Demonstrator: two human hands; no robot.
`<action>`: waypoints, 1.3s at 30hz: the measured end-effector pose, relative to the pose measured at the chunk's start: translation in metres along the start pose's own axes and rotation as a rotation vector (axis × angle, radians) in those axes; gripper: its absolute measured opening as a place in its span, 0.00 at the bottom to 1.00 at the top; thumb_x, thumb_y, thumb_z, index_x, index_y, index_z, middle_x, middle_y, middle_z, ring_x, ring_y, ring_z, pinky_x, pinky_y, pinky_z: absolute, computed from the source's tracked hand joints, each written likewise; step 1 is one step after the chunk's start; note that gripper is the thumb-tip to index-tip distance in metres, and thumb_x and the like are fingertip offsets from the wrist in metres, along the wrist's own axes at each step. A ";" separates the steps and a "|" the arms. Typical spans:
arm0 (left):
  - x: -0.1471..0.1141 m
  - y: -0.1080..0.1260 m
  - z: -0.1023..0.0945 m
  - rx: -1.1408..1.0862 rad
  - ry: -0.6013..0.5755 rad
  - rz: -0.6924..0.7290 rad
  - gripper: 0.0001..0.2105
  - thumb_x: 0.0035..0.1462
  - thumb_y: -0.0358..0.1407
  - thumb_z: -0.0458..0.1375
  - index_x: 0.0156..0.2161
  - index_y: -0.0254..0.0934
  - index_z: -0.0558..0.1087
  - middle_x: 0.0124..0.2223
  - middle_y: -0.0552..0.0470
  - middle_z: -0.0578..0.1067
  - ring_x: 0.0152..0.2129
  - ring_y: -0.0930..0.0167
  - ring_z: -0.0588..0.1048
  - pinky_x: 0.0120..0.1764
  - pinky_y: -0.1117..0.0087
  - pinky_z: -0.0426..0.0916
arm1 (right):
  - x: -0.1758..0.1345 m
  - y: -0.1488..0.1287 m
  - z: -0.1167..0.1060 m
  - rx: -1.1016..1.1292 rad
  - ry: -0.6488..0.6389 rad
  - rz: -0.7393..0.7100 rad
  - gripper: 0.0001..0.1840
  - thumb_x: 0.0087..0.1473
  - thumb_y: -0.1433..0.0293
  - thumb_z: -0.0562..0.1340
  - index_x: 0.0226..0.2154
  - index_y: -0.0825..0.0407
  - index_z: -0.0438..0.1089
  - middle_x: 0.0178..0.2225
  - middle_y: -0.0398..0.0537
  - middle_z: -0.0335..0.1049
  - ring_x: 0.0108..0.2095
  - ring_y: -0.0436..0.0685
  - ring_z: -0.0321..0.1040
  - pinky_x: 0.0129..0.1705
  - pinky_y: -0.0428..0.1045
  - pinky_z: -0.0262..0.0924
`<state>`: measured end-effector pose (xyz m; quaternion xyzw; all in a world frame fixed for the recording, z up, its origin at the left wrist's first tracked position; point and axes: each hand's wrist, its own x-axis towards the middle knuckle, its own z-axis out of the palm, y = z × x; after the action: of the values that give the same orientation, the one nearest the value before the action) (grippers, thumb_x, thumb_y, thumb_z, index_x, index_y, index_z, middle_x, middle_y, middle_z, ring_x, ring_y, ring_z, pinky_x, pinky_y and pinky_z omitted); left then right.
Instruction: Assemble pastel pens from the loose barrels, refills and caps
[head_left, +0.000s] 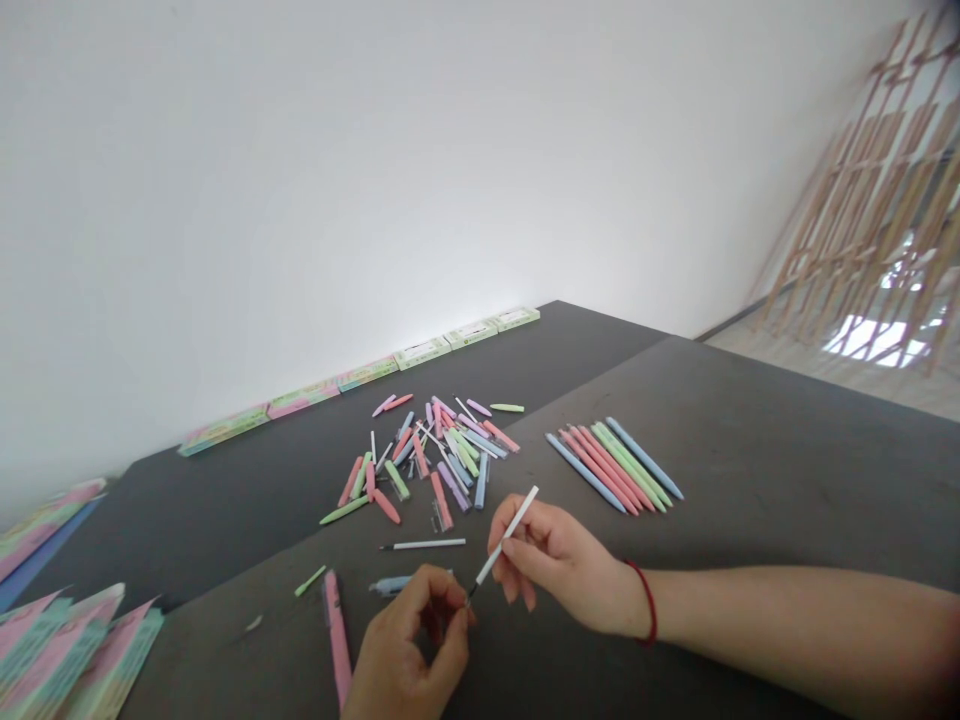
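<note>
My right hand [547, 560] pinches a white pen refill [508, 535] that slants down to the left, dark tip lowest. At that tip the thumb and finger of my left hand [416, 640] are pressed together; whatever small thing they hold there is too small to name. Behind my left fingers lies a blue pen part [390, 586], partly covered. Beside my left hand is a pink pen barrel [337, 635], with a small green stick-like part [310, 581] near it. Another white refill [427, 545] lies flat just beyond my hands.
A loose heap of coloured pen parts [442, 440] spreads over the dark table [750, 450]. To its right several pens [615, 468] lie in a row. Flat boxes [424, 352] line the wall side. Stacked colourful packs [75, 650] sit at the left, and a wooden rack [877, 200] stands far right.
</note>
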<state>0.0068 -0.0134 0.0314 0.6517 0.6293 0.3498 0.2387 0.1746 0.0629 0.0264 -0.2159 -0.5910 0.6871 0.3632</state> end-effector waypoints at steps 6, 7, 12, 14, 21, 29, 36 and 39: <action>0.000 -0.005 0.001 0.009 0.034 -0.008 0.04 0.51 0.34 0.50 0.26 0.40 0.64 0.21 0.60 0.66 0.19 0.75 0.66 0.26 0.75 0.60 | 0.003 0.003 -0.002 0.022 0.040 -0.036 0.11 0.55 0.63 0.56 0.33 0.54 0.60 0.22 0.40 0.63 0.19 0.45 0.61 0.18 0.40 0.56; 0.000 -0.005 0.001 0.006 0.041 -0.011 0.04 0.51 0.34 0.50 0.27 0.40 0.64 0.21 0.60 0.66 0.19 0.74 0.67 0.26 0.75 0.60 | 0.003 0.004 -0.002 0.019 0.040 -0.032 0.11 0.55 0.63 0.57 0.33 0.54 0.60 0.22 0.40 0.63 0.19 0.45 0.61 0.18 0.40 0.56; 0.001 -0.002 -0.001 0.000 0.058 -0.012 0.03 0.51 0.34 0.52 0.27 0.40 0.65 0.23 0.60 0.67 0.20 0.74 0.67 0.27 0.75 0.61 | 0.001 0.007 0.001 -0.002 -0.002 0.017 0.11 0.54 0.63 0.58 0.33 0.54 0.60 0.24 0.41 0.65 0.21 0.47 0.64 0.19 0.41 0.57; 0.002 -0.002 -0.002 0.001 0.036 -0.014 0.03 0.51 0.34 0.51 0.28 0.40 0.65 0.23 0.59 0.67 0.21 0.74 0.68 0.27 0.75 0.62 | 0.000 0.007 0.002 -0.003 -0.015 0.023 0.11 0.53 0.63 0.58 0.33 0.54 0.60 0.24 0.42 0.66 0.22 0.47 0.66 0.20 0.41 0.58; 0.003 -0.008 -0.003 -0.019 0.030 -0.045 0.03 0.52 0.35 0.52 0.28 0.40 0.64 0.23 0.60 0.66 0.21 0.74 0.68 0.27 0.75 0.62 | 0.003 0.004 -0.003 0.040 0.066 -0.058 0.13 0.54 0.61 0.58 0.32 0.55 0.60 0.22 0.41 0.64 0.21 0.47 0.64 0.19 0.41 0.58; 0.001 -0.003 0.000 -0.025 0.068 -0.035 0.03 0.51 0.34 0.51 0.27 0.40 0.64 0.23 0.60 0.66 0.21 0.74 0.67 0.27 0.75 0.61 | 0.003 0.006 -0.004 0.062 0.049 -0.068 0.13 0.55 0.61 0.58 0.33 0.55 0.60 0.22 0.42 0.65 0.21 0.47 0.64 0.19 0.41 0.58; 0.001 -0.001 0.002 -0.011 0.074 -0.021 0.03 0.50 0.33 0.51 0.27 0.40 0.64 0.23 0.60 0.66 0.21 0.74 0.67 0.28 0.75 0.61 | 0.004 0.009 -0.003 0.046 0.032 -0.030 0.10 0.55 0.64 0.57 0.32 0.55 0.61 0.23 0.42 0.66 0.22 0.47 0.65 0.20 0.41 0.58; 0.002 -0.002 0.003 -0.010 0.056 -0.033 0.03 0.50 0.33 0.51 0.26 0.40 0.64 0.22 0.59 0.66 0.21 0.73 0.67 0.28 0.74 0.61 | 0.003 0.013 -0.001 0.034 0.002 0.006 0.10 0.54 0.65 0.58 0.32 0.56 0.61 0.24 0.43 0.67 0.23 0.48 0.66 0.20 0.41 0.59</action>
<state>0.0070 -0.0110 0.0283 0.6300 0.6448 0.3669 0.2298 0.1701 0.0656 0.0145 -0.2121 -0.5781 0.6980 0.3655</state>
